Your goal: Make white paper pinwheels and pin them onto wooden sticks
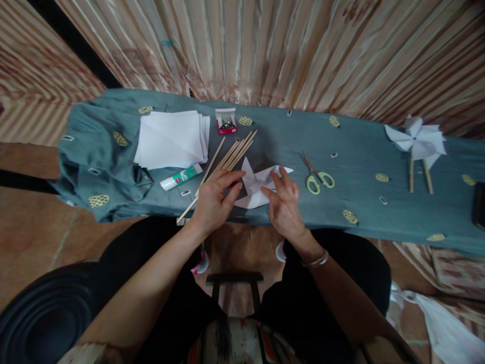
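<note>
A white paper pinwheel (257,184), partly folded, with its pointed blades spread, lies at the front edge of the cloth-covered table between my hands. My left hand (215,198) has thumb and index finger at its left side, pinching the paper edge. On the opposite side, my right hand (284,203) grips a blade between thumb and bent fingers, which hide part of the paper. Several thin wooden sticks (235,153) lie just behind my left hand, some running under it. To the right of the pinwheel rest scissors (314,177) with light green handles.
A stack of white paper (170,139) lies at the left, with a glue stick (182,177) before it. Behind the sticks stands an open red box (226,122) of small metal pieces. Finished-looking pinwheels on sticks (416,139) lie far right. A pleated curtain (257,50) hangs behind.
</note>
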A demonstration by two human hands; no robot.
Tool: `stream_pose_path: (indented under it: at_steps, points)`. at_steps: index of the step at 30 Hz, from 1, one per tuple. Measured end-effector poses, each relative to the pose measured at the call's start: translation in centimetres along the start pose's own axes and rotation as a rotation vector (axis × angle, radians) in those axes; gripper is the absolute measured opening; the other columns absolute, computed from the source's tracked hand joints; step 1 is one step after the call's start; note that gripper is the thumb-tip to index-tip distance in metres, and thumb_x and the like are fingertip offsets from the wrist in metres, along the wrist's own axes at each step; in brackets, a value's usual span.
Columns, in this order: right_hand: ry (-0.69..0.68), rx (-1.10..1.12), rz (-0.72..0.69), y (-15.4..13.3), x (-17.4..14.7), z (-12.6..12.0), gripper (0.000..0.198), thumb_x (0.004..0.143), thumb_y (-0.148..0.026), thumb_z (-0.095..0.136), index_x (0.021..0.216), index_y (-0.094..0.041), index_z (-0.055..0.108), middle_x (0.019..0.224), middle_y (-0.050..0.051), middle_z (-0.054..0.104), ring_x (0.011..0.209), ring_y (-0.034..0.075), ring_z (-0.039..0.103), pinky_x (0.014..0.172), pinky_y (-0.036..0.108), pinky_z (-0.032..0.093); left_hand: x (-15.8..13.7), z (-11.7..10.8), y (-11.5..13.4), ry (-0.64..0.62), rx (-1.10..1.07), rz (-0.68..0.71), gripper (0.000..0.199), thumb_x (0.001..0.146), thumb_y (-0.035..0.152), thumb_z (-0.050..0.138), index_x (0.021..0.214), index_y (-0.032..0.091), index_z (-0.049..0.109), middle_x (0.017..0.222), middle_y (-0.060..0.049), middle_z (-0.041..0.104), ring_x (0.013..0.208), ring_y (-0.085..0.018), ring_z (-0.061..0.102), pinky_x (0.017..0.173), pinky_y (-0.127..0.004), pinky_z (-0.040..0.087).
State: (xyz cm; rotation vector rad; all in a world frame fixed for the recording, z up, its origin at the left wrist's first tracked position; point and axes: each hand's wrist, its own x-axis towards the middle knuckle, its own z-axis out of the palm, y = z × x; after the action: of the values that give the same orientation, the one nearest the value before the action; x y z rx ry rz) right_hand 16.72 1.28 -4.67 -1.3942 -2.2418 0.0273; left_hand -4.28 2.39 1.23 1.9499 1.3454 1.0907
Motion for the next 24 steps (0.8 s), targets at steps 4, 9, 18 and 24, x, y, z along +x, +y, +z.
stream_pose_path:
  at_steps: [4, 9, 18, 24]
  points:
    - [-0.002, 0.066, 0.032, 0.5, -0.3, -0.2, 0.040, 0.088, -0.008, 0.041, 0.114, -0.024, 0.067, 0.152, 0.007, 0.040, 0.149, 0.031, 0.020, 0.106, 0.058, 0.035, 0.0, -0.2, -0.1, -0.004, 0.009, 0.002, 0.027, 0.092, 0.021, 0.052, 0.110, 0.013, 0.070, 0.096, -0.008, 0.069, 0.090, -0.018, 0.064, 0.083, -0.030, 0.052]
    - [-0.049, 0.124, 0.103, 0.4, -0.5, -0.6, 0.047, 0.085, -0.005, 0.041, 0.119, -0.024, 0.066, 0.155, 0.006, 0.038, 0.149, 0.031, 0.019, 0.108, 0.058, 0.034, 0.2, -0.3, -0.3, 0.012, 0.030, 0.020, 0.025, 0.092, 0.020, 0.053, 0.110, 0.015, 0.070, 0.099, -0.006, 0.070, 0.090, -0.016, 0.064, 0.082, -0.029, 0.051]
    - [-0.071, 0.099, 0.140, 0.1, 0.4, -0.9, 0.038, 0.086, -0.007, 0.043, 0.111, -0.023, 0.067, 0.155, 0.006, 0.039, 0.149, 0.032, 0.021, 0.109, 0.058, 0.033, 0.1, -0.3, -0.3, 0.002, 0.018, 0.009, 0.026, 0.092, 0.020, 0.053, 0.110, 0.015, 0.070, 0.097, -0.005, 0.069, 0.087, -0.015, 0.064, 0.081, -0.027, 0.051]
    - [-0.027, 0.025, 0.110, -0.1, 0.9, -0.7, 0.027, 0.092, -0.017, 0.044, 0.103, -0.021, 0.068, 0.151, 0.010, 0.043, 0.147, 0.033, 0.024, 0.108, 0.056, 0.035, 0.0, -0.2, -0.3, -0.001, 0.004, -0.002, 0.026, 0.092, 0.020, 0.053, 0.110, 0.015, 0.070, 0.098, -0.005, 0.069, 0.087, -0.015, 0.064, 0.080, -0.027, 0.052]
